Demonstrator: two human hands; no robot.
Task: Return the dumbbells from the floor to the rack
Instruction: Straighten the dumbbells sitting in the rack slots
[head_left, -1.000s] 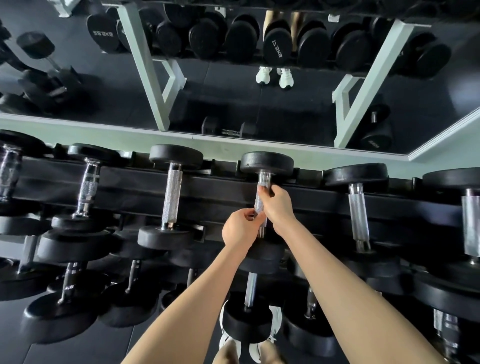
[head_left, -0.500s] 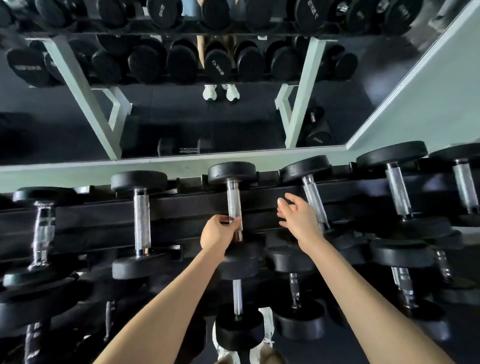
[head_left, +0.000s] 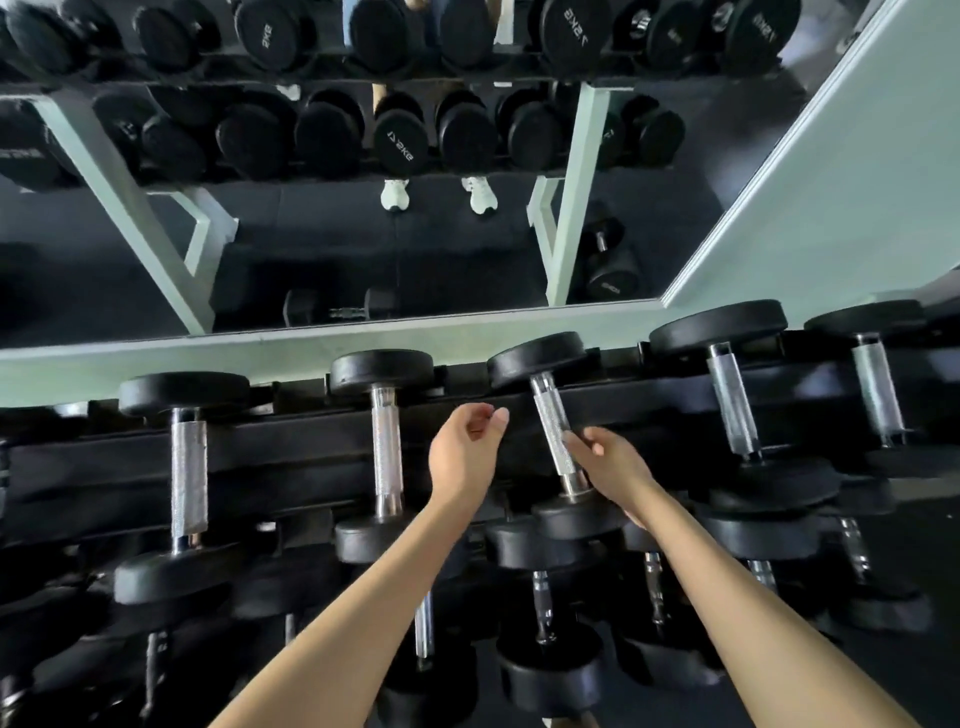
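Wall mirror, pale green wall, seemingly dark floor.

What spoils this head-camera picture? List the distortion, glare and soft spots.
Head view: wide-angle lens bends the rack and the mirror's lower edge; the mirror doubles the dumbbells, reversing their weight labels; bright highlights glint on the knurled handle by the right hand; the left hand looks slightly soft; the lower tiers sink into dark shadow.

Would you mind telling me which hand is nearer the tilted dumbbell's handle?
Right. The right hand has its fingers touching the tilted dumbbell's handle; the left hand hangs open to its left, apart.
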